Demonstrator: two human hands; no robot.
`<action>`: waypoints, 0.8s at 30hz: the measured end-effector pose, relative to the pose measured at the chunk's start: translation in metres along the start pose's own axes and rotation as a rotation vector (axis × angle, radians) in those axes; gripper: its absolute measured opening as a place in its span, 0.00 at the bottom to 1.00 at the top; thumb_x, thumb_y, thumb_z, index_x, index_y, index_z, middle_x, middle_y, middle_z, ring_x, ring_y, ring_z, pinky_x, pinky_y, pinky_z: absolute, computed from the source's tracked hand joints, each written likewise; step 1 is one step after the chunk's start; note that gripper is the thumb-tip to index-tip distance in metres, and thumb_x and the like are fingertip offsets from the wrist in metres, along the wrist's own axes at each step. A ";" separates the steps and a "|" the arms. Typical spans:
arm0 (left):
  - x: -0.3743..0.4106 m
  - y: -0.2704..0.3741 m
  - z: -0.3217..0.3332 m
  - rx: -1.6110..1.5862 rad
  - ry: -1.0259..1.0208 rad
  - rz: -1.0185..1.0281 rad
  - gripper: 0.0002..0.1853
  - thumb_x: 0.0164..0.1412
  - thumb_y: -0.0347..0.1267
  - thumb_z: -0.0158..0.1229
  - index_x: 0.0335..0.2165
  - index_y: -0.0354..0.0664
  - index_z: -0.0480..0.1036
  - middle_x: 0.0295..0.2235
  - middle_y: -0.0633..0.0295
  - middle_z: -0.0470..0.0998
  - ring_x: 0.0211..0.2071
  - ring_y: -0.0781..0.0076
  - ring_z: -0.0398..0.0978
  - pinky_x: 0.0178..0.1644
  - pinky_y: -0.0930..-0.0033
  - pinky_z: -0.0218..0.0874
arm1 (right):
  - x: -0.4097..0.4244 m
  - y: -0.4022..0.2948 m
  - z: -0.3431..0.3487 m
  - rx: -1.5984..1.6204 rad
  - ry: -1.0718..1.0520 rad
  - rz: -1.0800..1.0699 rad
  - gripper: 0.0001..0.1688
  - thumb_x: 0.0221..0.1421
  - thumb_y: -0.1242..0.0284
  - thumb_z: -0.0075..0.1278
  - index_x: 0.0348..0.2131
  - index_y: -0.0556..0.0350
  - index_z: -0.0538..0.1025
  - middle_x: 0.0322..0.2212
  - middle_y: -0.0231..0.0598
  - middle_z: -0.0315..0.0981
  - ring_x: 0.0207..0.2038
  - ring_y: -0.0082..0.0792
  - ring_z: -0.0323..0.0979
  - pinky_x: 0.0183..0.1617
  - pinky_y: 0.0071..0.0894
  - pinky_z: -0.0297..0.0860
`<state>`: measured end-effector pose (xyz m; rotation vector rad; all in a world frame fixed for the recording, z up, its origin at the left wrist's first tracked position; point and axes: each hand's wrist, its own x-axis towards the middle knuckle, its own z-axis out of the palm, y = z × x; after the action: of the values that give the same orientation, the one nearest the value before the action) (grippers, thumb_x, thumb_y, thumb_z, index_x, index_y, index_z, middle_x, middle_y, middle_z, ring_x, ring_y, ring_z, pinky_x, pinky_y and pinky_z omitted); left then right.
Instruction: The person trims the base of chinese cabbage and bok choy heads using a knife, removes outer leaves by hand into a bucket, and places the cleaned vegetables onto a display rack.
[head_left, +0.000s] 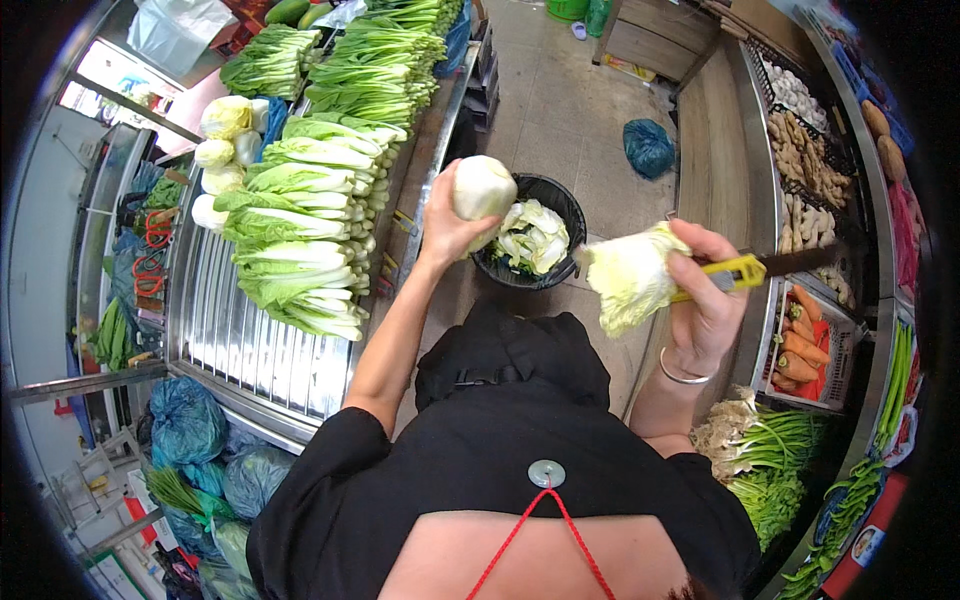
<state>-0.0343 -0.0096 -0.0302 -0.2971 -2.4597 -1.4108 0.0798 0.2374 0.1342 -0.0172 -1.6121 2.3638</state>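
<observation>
My left hand (452, 217) grips a pale, trimmed napa cabbage (484, 189), which it holds just left of the black-lined bin (576, 206). Several cabbage leaves (534, 238) lie inside that bin. To the right of the bin, my right hand (709, 289) pinches a loose yellow-white cabbage leaf (634, 274) between thumb and fingers. The same hand also holds a knife with a yellow handle (739, 274); its dark blade (799, 262) points right, away from the cabbage, and looks blurred.
Leafy greens (300, 225) cover part of a slatted metal counter (225, 300) on the left, beside whole cabbages (223, 180). A tied blue bag (649, 148) sits on the floor. Right-hand shelving holds ginger (806, 161), carrots (802, 349) and spring onions (780, 439).
</observation>
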 end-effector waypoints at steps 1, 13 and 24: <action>-0.001 -0.015 0.000 -0.281 0.020 -0.200 0.43 0.32 0.32 0.70 0.50 0.36 0.60 0.42 0.55 0.71 0.43 0.62 0.70 0.49 0.65 0.61 | 0.001 -0.001 -0.001 -0.024 0.026 -0.065 0.16 0.40 0.84 0.55 0.35 0.66 0.75 0.31 0.43 0.75 0.32 0.27 0.72 0.39 0.21 0.68; -0.013 -0.014 -0.012 -1.764 -0.196 -0.569 0.35 0.46 0.39 0.62 0.51 0.36 0.60 0.45 0.54 0.71 0.46 0.61 0.70 0.52 0.59 0.63 | 0.032 0.138 -0.040 -0.809 -0.235 0.265 0.29 0.47 0.73 0.54 0.50 0.56 0.67 0.52 0.60 0.57 0.57 0.42 0.56 0.57 0.31 0.53; 0.009 0.052 -0.036 -1.305 -0.229 -0.131 0.44 0.54 0.59 0.45 0.58 0.44 0.45 0.57 0.52 0.55 0.57 0.60 0.55 0.58 0.54 0.48 | 0.005 0.108 0.039 0.048 -0.209 0.115 0.40 0.52 0.73 0.52 0.58 0.63 0.50 0.53 0.44 0.59 0.53 0.31 0.60 0.56 0.29 0.57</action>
<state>-0.0207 -0.0150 0.0320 -0.5547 -1.3033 -2.9580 0.0447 0.1661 0.0510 0.1561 -1.6866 2.5656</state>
